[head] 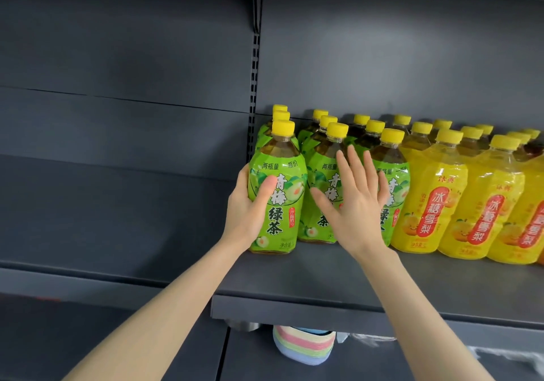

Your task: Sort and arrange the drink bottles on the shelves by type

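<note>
The right hand (pixel 353 204) covers much of the labels of the middle green tea bottle (pixel 321 204) and the third green tea bottle (pixel 396 186). The fingers of the left hand (pixel 247 207) are hidden behind the first green tea bottle (pixel 276 198). The rear bottles (pixel 280 109) show little more than their tops, the last pear drink bottle (pixel 534 213) is cut by the right edge, and under the shelf (pixel 323 280) a pastel stack (pixel 303 348) is half hidden and too blurred to name.

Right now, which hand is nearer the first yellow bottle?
Right. The right hand is spread just left of the yellow bottle; the left hand grips the leftmost green bottle, farther off.
</note>
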